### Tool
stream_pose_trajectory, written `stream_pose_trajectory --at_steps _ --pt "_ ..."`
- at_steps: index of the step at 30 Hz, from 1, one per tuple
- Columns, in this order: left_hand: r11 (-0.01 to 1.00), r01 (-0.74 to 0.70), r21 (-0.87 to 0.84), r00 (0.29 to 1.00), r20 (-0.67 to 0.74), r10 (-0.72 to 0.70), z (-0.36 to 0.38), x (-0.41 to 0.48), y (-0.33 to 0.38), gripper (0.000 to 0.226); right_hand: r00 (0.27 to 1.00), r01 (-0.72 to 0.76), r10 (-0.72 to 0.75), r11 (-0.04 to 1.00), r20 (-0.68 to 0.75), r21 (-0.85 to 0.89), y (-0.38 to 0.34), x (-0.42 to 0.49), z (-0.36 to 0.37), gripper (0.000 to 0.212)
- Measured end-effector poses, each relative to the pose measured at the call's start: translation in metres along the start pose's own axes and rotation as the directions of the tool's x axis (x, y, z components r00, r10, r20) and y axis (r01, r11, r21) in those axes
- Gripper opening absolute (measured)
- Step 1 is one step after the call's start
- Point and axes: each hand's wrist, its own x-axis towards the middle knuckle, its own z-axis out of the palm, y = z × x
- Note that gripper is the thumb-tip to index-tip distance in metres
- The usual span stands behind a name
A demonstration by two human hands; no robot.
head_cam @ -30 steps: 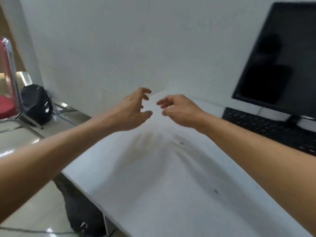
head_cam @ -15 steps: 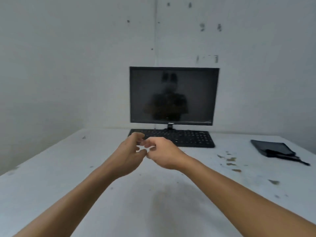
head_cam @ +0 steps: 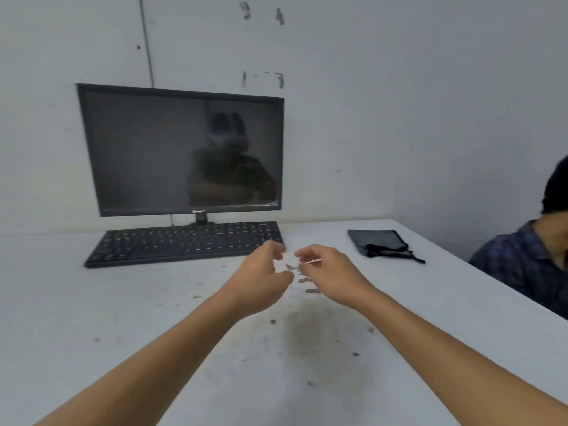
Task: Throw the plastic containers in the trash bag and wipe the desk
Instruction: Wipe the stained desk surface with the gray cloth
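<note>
My left hand loosely curled and empty above the stained counter, my right hand just beside it, fingers bent, whether pinching anything I cannot tell, keyboard and dark monitor behind

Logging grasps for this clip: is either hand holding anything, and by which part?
Left hand holds nothing. Right hand may pinch a thin pale sliver between its fingers; too blurred to tell.

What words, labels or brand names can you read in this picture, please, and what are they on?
No text is readable.
The small logo on the lower bezel of the monitor: too blurred to read.
The key legends on the keyboard: too small to read.
</note>
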Motion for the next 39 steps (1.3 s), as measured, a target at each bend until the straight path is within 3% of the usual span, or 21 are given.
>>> stream_pose_trajectory --at_steps 5,9,13,15,21,24,27,29,30,33,35,37,39 --pt "0.999 -0.026 -0.031 0.991 0.132 0.03 0.042 0.039 0.025 0.052 0.989 -0.136 0.122 0.968 -0.079 -0.21 0.074 0.031 -0.05 0.031" --pt "0.999 -0.032 -0.033 0.989 0.146 0.036 0.046 0.06 0.02 0.052 0.974 -0.214 0.171 0.905 -0.145 -0.368 0.113 0.064 -0.08 0.038" --pt "0.999 0.001 -0.034 0.991 0.132 0.004 0.038 0.069 0.008 0.053 0.961 -0.248 0.146 0.833 -0.235 -0.496 0.13 0.099 -0.094 0.003" --pt "0.999 0.013 -0.042 0.992 0.127 -0.008 0.035 0.07 0.003 0.052 0.96 -0.265 0.16 0.786 -0.231 -0.558 0.137 0.111 -0.093 0.022" --pt "0.998 0.055 -0.025 0.994 0.092 -0.053 0.02 0.073 -0.012 0.052 0.957 -0.289 0.194 0.687 -0.216 -0.667 0.148 0.135 -0.1 0.019" --pt "0.993 0.096 -0.073 0.991 0.097 -0.088 0.014 0.07 -0.011 0.049 0.93 -0.305 0.133 0.797 -0.342 -0.521 0.131 0.137 -0.108 0.016" --pt "0.968 0.168 -0.187 0.981 0.127 -0.146 0.011 0.067 -0.004 0.044 0.884 -0.162 0.03 0.956 -0.466 -0.245 0.092 0.125 -0.106 0.017" --pt "0.871 0.293 -0.395 0.952 0.201 -0.23 0.007 0.058 0.004 0.044 0.888 -0.052 -0.007 0.992 -0.459 -0.115 0.053 0.106 -0.095 0.017" --pt "0.776 0.367 -0.513 0.928 0.264 -0.264 0.008 0.057 0.009 0.046 0.895 -0.02 -0.008 0.998 -0.446 -0.058 0.035 0.096 -0.089 0.018" --pt "0.494 0.481 -0.725 0.877 0.384 -0.289 -0.002 0.04 0.02 0.055 0.914 0.084 -0.052 0.994 -0.403 0.062 -0.016 0.06 -0.053 0.016" --pt "0.401 0.451 -0.798 0.89 0.368 -0.269 -0.012 0.029 0.02 0.061 0.941 0.155 -0.104 0.978 -0.321 0.137 -0.04 0.035 -0.027 0.013" --pt "0.364 0.391 -0.846 0.915 0.315 -0.252 -0.026 0.014 0.014 0.054 0.974 0.209 -0.178 0.949 -0.142 0.237 -0.058 0.009 -0.004 0.011" --pt "0.345 0.352 -0.87 0.929 0.279 -0.244 -0.041 -0.001 0.007 0.047 0.97 0.22 -0.24 0.926 0.03 0.307 -0.066 -0.01 0.015 0.032"
